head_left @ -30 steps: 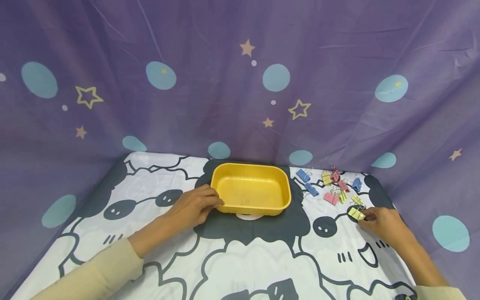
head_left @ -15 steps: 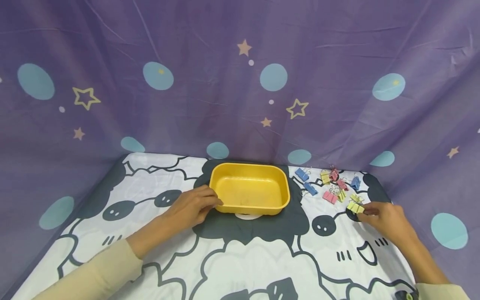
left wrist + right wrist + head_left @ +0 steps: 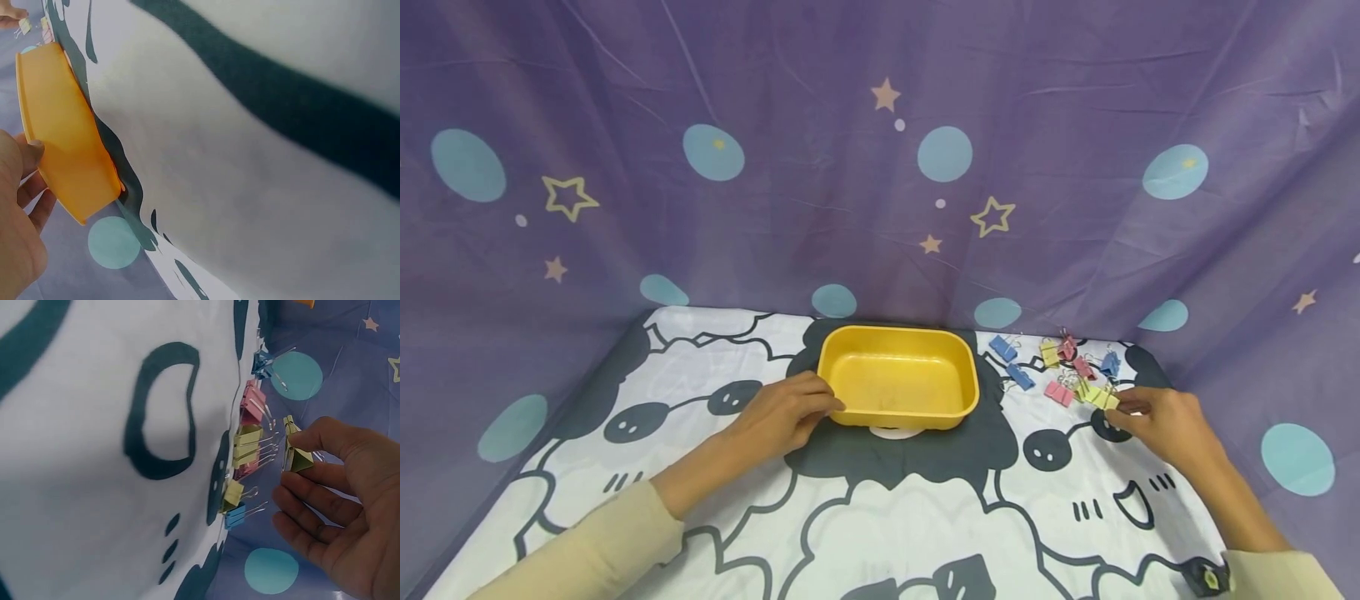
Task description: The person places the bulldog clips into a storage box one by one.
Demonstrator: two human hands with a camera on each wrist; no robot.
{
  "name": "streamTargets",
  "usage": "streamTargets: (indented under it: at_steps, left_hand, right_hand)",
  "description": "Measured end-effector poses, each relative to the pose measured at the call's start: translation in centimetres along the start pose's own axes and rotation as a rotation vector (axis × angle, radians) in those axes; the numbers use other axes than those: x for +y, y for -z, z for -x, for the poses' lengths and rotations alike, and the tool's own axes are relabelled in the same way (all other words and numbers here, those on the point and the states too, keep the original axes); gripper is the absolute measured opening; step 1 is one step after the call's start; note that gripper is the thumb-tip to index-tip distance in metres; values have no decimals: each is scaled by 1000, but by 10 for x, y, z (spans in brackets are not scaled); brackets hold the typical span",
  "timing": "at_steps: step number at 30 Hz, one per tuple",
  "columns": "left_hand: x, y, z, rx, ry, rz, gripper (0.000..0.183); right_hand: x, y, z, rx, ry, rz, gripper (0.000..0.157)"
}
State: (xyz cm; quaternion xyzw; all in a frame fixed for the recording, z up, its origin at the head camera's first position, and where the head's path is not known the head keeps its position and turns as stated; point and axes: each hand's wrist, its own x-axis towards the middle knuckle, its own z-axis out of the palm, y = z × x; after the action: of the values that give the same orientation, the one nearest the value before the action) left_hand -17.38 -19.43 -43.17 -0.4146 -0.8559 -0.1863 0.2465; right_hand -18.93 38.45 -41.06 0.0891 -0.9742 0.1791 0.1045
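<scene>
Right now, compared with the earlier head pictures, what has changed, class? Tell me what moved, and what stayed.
The right hand has moved up the head view, toward the other clips, carrying a yellow binder clip pinched in its fingers. Nothing was visibly let go. The left hand stayed at the yellow tray's near-left corner; the tray stayed put.

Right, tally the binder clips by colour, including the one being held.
Blue clips: 3
Pink or red clips: 3
Yellow clips: 4, counting the held clip in the right hand and one best seen in the right wrist view, beside a blue one
Total: 10
</scene>
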Motion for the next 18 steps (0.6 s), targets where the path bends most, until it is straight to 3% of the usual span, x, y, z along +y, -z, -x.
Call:
streamTargets:
  at_steps: [18]
  left_hand:
    - [1,-1,-1,4,29,8,31]
  right_hand:
    - [-20,2,-11,12,-15,-69,34]
